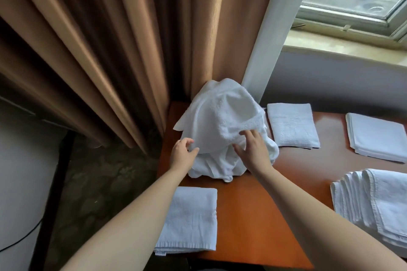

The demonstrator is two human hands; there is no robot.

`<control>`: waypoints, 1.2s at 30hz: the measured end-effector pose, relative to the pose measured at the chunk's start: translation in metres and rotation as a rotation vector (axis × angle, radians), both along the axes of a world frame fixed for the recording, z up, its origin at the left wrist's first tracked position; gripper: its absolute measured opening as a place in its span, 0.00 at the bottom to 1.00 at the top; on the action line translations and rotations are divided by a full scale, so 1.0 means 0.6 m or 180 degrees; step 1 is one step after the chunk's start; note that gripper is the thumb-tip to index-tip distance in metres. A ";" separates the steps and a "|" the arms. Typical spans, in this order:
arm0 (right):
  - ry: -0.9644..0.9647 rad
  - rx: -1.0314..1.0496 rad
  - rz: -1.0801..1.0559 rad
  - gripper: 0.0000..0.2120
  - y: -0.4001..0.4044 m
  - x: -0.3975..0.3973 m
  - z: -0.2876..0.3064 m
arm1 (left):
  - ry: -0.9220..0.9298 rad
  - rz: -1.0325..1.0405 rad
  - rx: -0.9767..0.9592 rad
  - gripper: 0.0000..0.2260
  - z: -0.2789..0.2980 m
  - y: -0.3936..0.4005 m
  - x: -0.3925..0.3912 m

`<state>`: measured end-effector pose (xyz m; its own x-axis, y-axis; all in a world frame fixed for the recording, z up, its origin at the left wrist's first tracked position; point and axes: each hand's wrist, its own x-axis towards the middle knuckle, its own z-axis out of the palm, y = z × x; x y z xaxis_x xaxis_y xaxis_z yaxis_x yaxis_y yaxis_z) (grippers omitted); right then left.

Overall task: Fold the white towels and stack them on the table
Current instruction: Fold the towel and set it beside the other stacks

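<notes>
White towel heap (222,125) | curtain (99,50) behind | folded towels (293,125) right, perhaps untouched

— Any writing you can make out anywhere?

— Nothing readable. The folded towel (189,220) at the near edge of the surface (253,204) has a small tag (160,253) at its near left corner, with dark marks on it too blurred to read.

— Brands, numbers, signs?

— None that I can read.
</notes>
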<state>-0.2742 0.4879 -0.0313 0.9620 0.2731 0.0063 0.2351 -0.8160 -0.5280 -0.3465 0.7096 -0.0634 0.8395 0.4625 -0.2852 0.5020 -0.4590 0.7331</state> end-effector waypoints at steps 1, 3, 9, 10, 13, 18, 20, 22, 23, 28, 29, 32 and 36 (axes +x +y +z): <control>-0.0168 -0.0191 0.0113 0.25 -0.001 0.012 -0.001 | 0.0071 -0.0019 0.0006 0.16 -0.003 -0.001 0.010; -0.0267 -0.0754 0.0437 0.37 -0.003 0.034 -0.004 | 0.0313 -0.0343 0.0253 0.20 -0.012 -0.001 0.023; -0.0640 -0.1276 0.0905 0.17 -0.023 0.078 -0.031 | 0.0494 -0.1466 0.1367 0.28 -0.056 -0.023 0.045; -0.0721 -0.1136 0.0876 0.11 -0.024 0.084 -0.034 | 0.0439 -0.1476 0.1462 0.28 -0.060 -0.031 0.049; -0.0849 -0.0573 0.0812 0.05 -0.022 0.097 -0.035 | 0.0282 -0.1352 0.1704 0.22 -0.069 -0.048 0.061; -0.0896 0.0290 0.0499 0.02 -0.008 0.100 -0.019 | -0.0433 -0.0872 0.1752 0.06 -0.045 -0.043 0.071; -0.0753 0.0658 0.0123 0.03 -0.003 0.105 -0.001 | -0.1042 -0.0640 0.1648 0.03 -0.020 -0.037 0.073; -0.0672 0.0973 -0.0140 0.08 -0.005 0.114 0.026 | -0.1528 -0.0374 0.1451 0.02 0.014 -0.029 0.082; -0.0682 0.1059 -0.0217 0.09 -0.008 0.119 0.041 | -0.1683 -0.0272 0.1301 0.02 0.034 -0.026 0.089; -0.0502 0.0987 -0.0618 0.07 -0.033 0.147 0.088 | -0.1554 -0.0288 0.0355 0.09 0.128 -0.025 0.141; -0.0377 0.0898 -0.0744 0.06 -0.039 0.152 0.090 | -0.1428 -0.0320 0.0159 0.09 0.140 -0.031 0.151; -0.0559 0.0815 -0.0466 0.17 -0.054 0.145 0.097 | -0.1078 -0.0237 -0.0513 0.08 0.166 -0.058 0.172; -0.0774 0.0615 0.1037 0.33 -0.045 0.112 0.096 | -0.0847 -0.0216 -0.1190 0.09 0.187 -0.101 0.184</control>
<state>-0.2071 0.4611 0.0265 0.7902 0.5332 0.3020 0.5996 -0.5707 -0.5611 -0.2360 0.6489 0.0489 0.9309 0.3103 -0.1926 0.2519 -0.1639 0.9538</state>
